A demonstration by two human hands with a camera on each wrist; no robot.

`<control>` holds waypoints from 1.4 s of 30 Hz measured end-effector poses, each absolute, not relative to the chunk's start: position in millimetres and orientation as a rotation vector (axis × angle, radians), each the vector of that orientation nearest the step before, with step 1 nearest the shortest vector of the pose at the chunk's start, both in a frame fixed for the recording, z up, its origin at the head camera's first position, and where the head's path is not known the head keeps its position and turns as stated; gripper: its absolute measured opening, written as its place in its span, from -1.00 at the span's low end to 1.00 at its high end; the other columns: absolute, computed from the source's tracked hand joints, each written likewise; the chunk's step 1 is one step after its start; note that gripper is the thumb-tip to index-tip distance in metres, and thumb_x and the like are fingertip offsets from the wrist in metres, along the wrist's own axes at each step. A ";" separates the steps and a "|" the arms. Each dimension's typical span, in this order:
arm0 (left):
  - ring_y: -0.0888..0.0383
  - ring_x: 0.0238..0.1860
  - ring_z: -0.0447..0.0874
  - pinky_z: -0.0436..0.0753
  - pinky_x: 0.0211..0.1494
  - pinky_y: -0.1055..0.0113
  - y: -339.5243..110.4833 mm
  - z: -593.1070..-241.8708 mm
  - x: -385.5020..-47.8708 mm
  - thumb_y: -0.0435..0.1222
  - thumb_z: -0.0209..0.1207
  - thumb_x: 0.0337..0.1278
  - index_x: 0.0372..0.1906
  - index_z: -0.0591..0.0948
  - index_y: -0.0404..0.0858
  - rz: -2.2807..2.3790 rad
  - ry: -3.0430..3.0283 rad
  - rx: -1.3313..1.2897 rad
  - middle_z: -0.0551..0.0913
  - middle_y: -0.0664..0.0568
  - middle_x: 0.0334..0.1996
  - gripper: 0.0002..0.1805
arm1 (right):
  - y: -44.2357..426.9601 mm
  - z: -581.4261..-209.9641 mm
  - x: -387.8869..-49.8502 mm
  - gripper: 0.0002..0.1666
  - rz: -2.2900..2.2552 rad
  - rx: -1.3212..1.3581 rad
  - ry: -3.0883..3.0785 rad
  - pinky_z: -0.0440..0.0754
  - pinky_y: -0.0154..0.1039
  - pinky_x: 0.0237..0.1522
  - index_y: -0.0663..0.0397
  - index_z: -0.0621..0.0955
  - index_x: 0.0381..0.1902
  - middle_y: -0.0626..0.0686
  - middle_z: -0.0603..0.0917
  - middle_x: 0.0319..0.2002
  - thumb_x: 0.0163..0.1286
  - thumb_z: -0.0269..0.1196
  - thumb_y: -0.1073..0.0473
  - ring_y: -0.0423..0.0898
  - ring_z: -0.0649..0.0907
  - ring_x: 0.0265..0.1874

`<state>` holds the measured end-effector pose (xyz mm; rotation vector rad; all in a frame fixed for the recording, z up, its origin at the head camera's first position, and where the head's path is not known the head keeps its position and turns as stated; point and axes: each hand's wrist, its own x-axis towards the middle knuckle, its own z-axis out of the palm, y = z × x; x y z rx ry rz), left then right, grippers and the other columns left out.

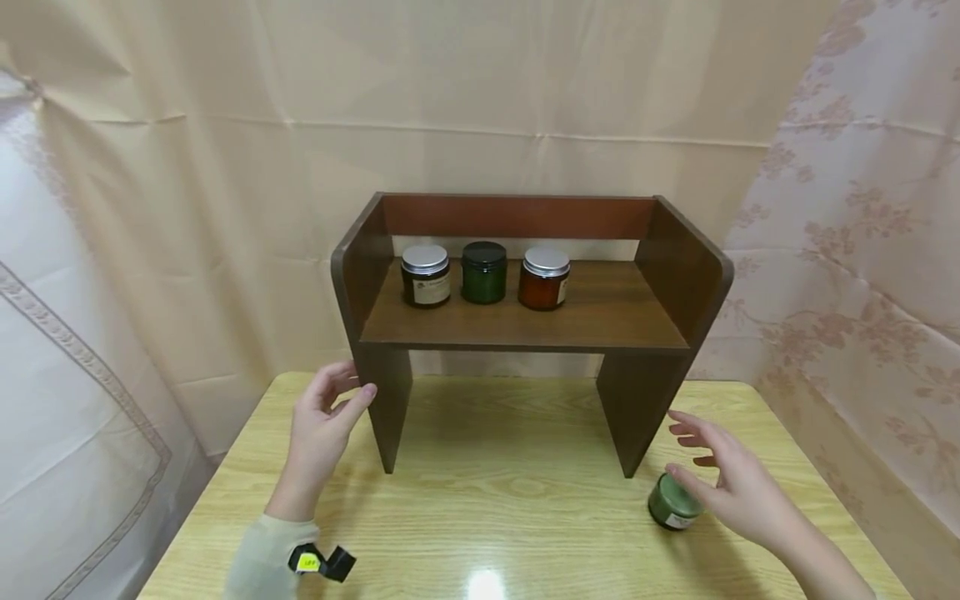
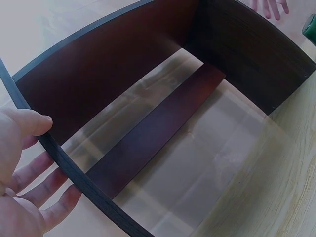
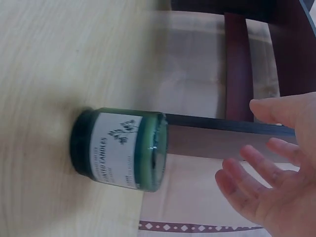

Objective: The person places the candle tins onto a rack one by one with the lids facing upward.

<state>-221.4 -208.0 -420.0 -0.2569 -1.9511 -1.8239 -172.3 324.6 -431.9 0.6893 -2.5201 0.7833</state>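
A dark brown wooden shelf [image 1: 525, 333] stands upright on the table. My left hand [image 1: 322, 425] is at its left side panel, the thumb over the front edge and the fingers along the outer face; the left wrist view shows this hand [image 2: 29, 173] holding the panel's edge. Beside the right panel, a green glass candle jar [image 1: 674, 502] with a white label stands on the table, dark end down. Over that jar my right hand [image 1: 727, 483] hovers with spread, slightly bent fingers. In the right wrist view, a gap separates the hand [image 3: 276, 173] from the candle jar [image 3: 121, 148].
On the shelf board stand a dark jar [image 1: 426, 277] with a silver lid, a green jar [image 1: 483, 273] with a black lid, and an amber jar [image 1: 543, 279] with a silver lid. Beige curtains [image 1: 525, 100] hang behind the wooden table [image 1: 480, 517].
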 end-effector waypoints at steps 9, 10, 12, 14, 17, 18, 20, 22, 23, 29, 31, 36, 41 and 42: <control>0.14 0.12 0.71 0.73 0.10 0.46 -205.3 -420.0 -220.8 -0.49 0.36 0.44 0.27 0.61 -0.41 -1.807 -1.981 -0.228 0.73 0.09 0.02 -0.62 | 333.1 -448.0 -162.2 0.02 0.642 0.642 -2.615 0.73 -0.11 0.03 0.15 0.50 0.52 0.13 0.69 0.25 0.15 0.72 0.15 0.08 0.66 0.14; 0.14 0.12 0.71 0.73 0.10 0.46 -205.6 -420.0 -220.4 -0.48 0.36 0.44 0.27 0.61 -0.41 -1.803 -1.983 -0.224 0.73 0.09 0.02 -0.62 | 333.7 -449.6 -161.8 0.05 0.634 0.636 -2.628 0.74 0.01 0.04 0.15 0.51 0.52 0.14 0.69 0.25 0.13 0.74 0.12 0.12 0.66 0.15; 0.14 0.12 0.71 0.73 0.10 0.47 -205.9 -419.6 -220.1 -0.48 0.36 0.44 0.26 0.61 -0.40 -1.801 -1.982 -0.219 0.73 0.09 0.02 -0.62 | 335.3 -453.2 -161.3 0.08 0.630 0.625 -2.653 0.70 0.26 0.05 0.15 0.51 0.51 0.17 0.67 0.25 0.10 0.75 0.06 0.22 0.66 0.18; 0.14 0.11 0.71 0.73 0.10 0.47 -206.4 -419.5 -219.6 -0.48 0.37 0.44 0.26 0.61 -0.41 -1.803 -1.981 -0.220 0.74 0.08 0.02 -0.62 | 337.0 -457.4 -160.3 0.09 0.636 0.619 -2.664 0.64 0.42 0.06 0.17 0.52 0.49 0.20 0.67 0.25 0.06 0.77 0.03 0.30 0.66 0.20; 0.14 0.11 0.72 0.73 0.10 0.46 -206.6 -419.6 -219.7 -0.48 0.37 0.44 0.26 0.61 -0.41 -1.804 -1.980 -0.223 0.74 0.08 0.01 -0.62 | 340.3 -464.5 -158.4 0.11 0.646 0.613 -2.672 0.65 0.43 0.04 0.19 0.53 0.46 0.21 0.67 0.25 0.02 0.79 0.01 0.31 0.67 0.19; 0.15 0.11 0.72 0.73 0.10 0.46 -206.6 -419.6 -219.9 -0.48 0.37 0.44 0.26 0.61 -0.41 -1.802 -1.980 -0.224 0.74 0.08 0.01 -0.62 | 341.4 -467.0 -158.0 0.12 0.644 0.610 -2.672 0.67 0.41 0.02 0.19 0.53 0.46 0.20 0.68 0.24 0.00 0.79 0.00 0.30 0.67 0.17; 0.15 0.11 0.72 0.73 0.10 0.46 -206.6 -419.7 -220.4 -0.48 0.37 0.44 0.26 0.61 -0.41 -1.799 -1.980 -0.225 0.74 0.08 0.01 -0.62 | 343.3 -472.1 -157.6 0.12 0.639 0.595 -2.677 0.71 0.31 -0.02 0.18 0.53 0.46 0.18 0.68 0.23 0.00 0.79 -0.02 0.25 0.67 0.14; 0.15 0.11 0.72 0.73 0.10 0.46 -206.7 -419.8 -220.8 -0.48 0.36 0.44 0.26 0.62 -0.41 -1.796 -1.980 -0.224 0.74 0.08 0.02 -0.63 | 344.5 -477.2 -157.9 0.12 0.639 0.585 -2.685 0.75 0.21 -0.04 0.17 0.53 0.46 0.16 0.69 0.23 0.01 0.79 -0.04 0.23 0.67 0.12; 0.15 0.11 0.72 0.73 0.10 0.46 -206.7 -419.8 -220.9 -0.49 0.36 0.44 0.26 0.61 -0.41 -1.798 -1.978 -0.224 0.75 0.08 0.02 -0.63 | 345.0 -479.9 -158.0 0.12 0.639 0.580 -2.690 0.75 0.18 -0.04 0.16 0.53 0.47 0.16 0.69 0.23 0.02 0.79 -0.05 0.22 0.67 0.12; 0.17 0.11 0.72 0.73 0.10 0.47 -207.3 -421.0 -220.4 -0.48 0.36 0.45 0.25 0.61 -0.42 -1.806 -1.977 -0.211 0.75 0.10 0.00 -0.63 | 345.3 -491.6 -158.5 0.11 0.676 0.580 -2.706 0.76 0.17 -0.03 0.21 0.51 0.47 0.21 0.69 0.22 0.05 0.77 -0.02 0.21 0.69 0.13; 0.17 0.11 0.72 0.72 0.10 0.47 -207.8 -421.0 -219.8 -0.47 0.36 0.45 0.26 0.61 -0.42 -1.804 -1.975 -0.210 0.75 0.11 0.01 -0.63 | 344.7 -493.8 -158.9 0.10 0.701 0.582 -2.707 0.78 0.08 -0.04 0.21 0.50 0.47 0.21 0.69 0.23 0.07 0.77 0.01 0.09 0.69 0.11; 0.17 0.11 0.72 0.72 0.10 0.48 -208.5 -421.6 -219.0 -0.48 0.36 0.45 0.25 0.61 -0.42 -1.800 -1.970 -0.212 0.75 0.11 0.00 -0.63 | 344.5 -498.6 -158.6 0.06 0.812 0.558 -2.734 0.78 -0.20 -0.10 0.25 0.50 0.46 0.20 0.68 0.21 0.09 0.76 0.08 -0.19 0.65 0.04; 0.16 0.11 0.73 0.73 0.11 0.46 -207.2 -422.6 -220.2 -0.48 0.37 0.44 0.25 0.61 -0.42 -1.803 -1.967 -0.218 0.76 0.10 0.00 -0.63 | 345.8 -503.1 -156.5 0.04 0.973 0.505 -2.778 0.79 -0.27 -0.17 0.28 0.49 0.46 0.21 0.68 0.17 0.11 0.74 0.15 -0.29 0.64 0.01; 0.16 0.10 0.73 0.73 0.11 0.46 -206.8 -422.8 -220.6 -0.49 0.37 0.44 0.25 0.61 -0.42 -1.805 -1.965 -0.219 0.75 0.09 0.00 -0.63 | 346.0 -504.2 -156.3 0.03 1.002 0.499 -2.780 0.80 -0.28 -0.18 0.28 0.48 0.46 0.22 0.67 0.16 0.11 0.74 0.17 -0.32 0.64 0.01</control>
